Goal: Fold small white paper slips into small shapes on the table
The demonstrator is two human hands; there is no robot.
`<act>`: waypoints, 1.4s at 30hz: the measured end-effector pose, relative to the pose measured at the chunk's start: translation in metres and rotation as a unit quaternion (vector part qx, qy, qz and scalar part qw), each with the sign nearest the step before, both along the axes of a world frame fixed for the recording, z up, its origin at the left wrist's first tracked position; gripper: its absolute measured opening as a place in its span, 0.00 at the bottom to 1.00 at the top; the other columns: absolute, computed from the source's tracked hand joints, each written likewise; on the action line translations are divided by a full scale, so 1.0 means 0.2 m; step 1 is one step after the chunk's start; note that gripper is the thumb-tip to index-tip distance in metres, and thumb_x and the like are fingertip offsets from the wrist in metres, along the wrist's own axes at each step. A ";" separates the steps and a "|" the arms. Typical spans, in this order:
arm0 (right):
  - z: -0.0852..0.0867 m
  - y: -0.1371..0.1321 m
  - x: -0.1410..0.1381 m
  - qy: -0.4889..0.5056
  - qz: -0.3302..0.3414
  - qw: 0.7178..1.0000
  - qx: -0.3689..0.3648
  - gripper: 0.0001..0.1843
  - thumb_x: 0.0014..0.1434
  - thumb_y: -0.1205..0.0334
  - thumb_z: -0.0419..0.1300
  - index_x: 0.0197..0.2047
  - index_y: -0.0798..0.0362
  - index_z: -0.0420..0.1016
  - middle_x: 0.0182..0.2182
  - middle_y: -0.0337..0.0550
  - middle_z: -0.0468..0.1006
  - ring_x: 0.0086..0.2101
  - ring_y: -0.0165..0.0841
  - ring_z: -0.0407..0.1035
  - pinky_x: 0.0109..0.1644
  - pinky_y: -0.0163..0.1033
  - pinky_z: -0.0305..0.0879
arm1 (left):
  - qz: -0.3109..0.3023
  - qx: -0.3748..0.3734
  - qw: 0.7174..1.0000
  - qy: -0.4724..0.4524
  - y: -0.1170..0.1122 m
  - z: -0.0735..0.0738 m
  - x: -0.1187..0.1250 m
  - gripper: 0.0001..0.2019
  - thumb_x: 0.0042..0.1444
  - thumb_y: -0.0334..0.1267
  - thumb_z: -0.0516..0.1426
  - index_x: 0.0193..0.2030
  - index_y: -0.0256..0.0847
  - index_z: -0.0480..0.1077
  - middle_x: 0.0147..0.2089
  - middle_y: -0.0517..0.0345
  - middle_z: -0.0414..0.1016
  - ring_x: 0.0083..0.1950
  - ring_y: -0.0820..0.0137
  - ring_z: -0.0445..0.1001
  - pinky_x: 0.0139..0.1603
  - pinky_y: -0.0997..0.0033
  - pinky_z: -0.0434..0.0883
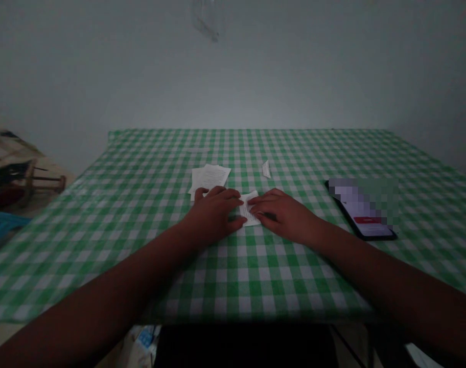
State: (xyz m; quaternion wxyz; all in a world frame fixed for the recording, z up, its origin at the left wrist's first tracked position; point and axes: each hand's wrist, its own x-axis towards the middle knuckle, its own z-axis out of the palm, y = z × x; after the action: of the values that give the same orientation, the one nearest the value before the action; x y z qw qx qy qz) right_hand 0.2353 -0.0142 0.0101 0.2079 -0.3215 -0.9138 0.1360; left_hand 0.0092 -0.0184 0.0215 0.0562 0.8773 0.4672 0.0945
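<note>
A small white piece of printed paper (249,201) lies on the table in front of me, with one fold or crease showing. My left hand (216,213) is at its left edge, where thumb and index finger hold it. From the right, the fingertips and thumb of my right hand (281,213) press on the same paper and cover part of it. Just beyond my left hand lie several loose printed paper sheets (210,176), overlapping. A small folded paper piece (266,169) sits farther off, beyond my right hand.
A green and white checked tablecloth (256,276) covers the table. To the right lies a phone (371,227) with its screen lit, partly blurred out. Behind the table stands a plain wall (256,71). A blue plastic object (5,225) is at the far left, beside the table.
</note>
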 end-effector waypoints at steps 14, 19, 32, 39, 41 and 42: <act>-0.03 0.01 -0.01 0.019 -0.037 0.999 -0.005 0.08 0.61 0.60 0.63 0.44 0.50 0.77 0.49 0.44 0.81 0.50 0.39 0.72 0.58 0.51 0.61 | -0.006 0.010 1.000 -0.002 0.00 0.01 0.00 0.19 0.57 0.52 0.60 0.52 0.49 0.74 0.62 0.55 0.72 0.61 0.54 0.66 0.61 0.41 0.53; -0.01 0.01 0.02 0.008 -0.030 0.999 -0.013 0.11 0.62 0.61 0.63 0.48 0.49 0.76 0.52 0.45 0.79 0.52 0.40 0.71 0.58 0.52 0.62 | -0.001 0.005 1.000 0.003 0.00 0.00 0.00 0.19 0.57 0.52 0.60 0.53 0.49 0.74 0.62 0.54 0.72 0.62 0.54 0.65 0.61 0.40 0.53; 0.03 -0.02 0.04 -0.057 -0.045 0.997 0.021 0.13 0.63 0.61 0.61 0.51 0.49 0.78 0.53 0.43 0.78 0.53 0.43 0.67 0.56 0.51 0.63 | -0.012 0.015 1.000 0.005 0.00 -0.01 0.00 0.19 0.57 0.53 0.60 0.53 0.50 0.73 0.62 0.58 0.72 0.62 0.54 0.66 0.60 0.39 0.54; 0.06 -0.08 0.00 -0.126 -0.089 0.987 0.035 0.10 0.65 0.63 0.57 0.43 0.49 0.80 0.44 0.44 0.82 0.49 0.45 0.65 0.50 0.51 0.60 | -0.005 0.015 1.000 0.012 0.00 0.00 0.00 0.20 0.56 0.53 0.60 0.53 0.50 0.73 0.62 0.56 0.72 0.62 0.53 0.65 0.61 0.39 0.53; 0.05 -0.07 0.00 -0.126 -0.108 0.986 0.033 0.10 0.64 0.63 0.57 0.42 0.49 0.80 0.43 0.44 0.82 0.48 0.45 0.65 0.50 0.51 0.59 | -0.002 0.016 1.000 0.013 0.00 -0.01 0.00 0.20 0.56 0.53 0.60 0.53 0.50 0.74 0.62 0.56 0.72 0.62 0.53 0.65 0.62 0.39 0.53; 0.04 -0.05 -0.01 -0.123 -0.117 0.985 0.031 0.09 0.64 0.63 0.57 0.42 0.50 0.80 0.42 0.44 0.82 0.48 0.45 0.65 0.50 0.50 0.59 | -0.003 0.016 1.000 0.014 0.00 -0.01 0.00 0.19 0.56 0.53 0.60 0.52 0.50 0.74 0.62 0.56 0.72 0.62 0.53 0.65 0.62 0.39 0.53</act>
State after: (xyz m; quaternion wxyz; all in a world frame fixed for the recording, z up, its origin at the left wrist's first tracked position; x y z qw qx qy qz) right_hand 0.2342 -0.0247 0.0178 0.1186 -0.4334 -0.8924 0.0416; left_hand 0.0082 -0.0177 0.0199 0.0356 0.8806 0.4640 0.0895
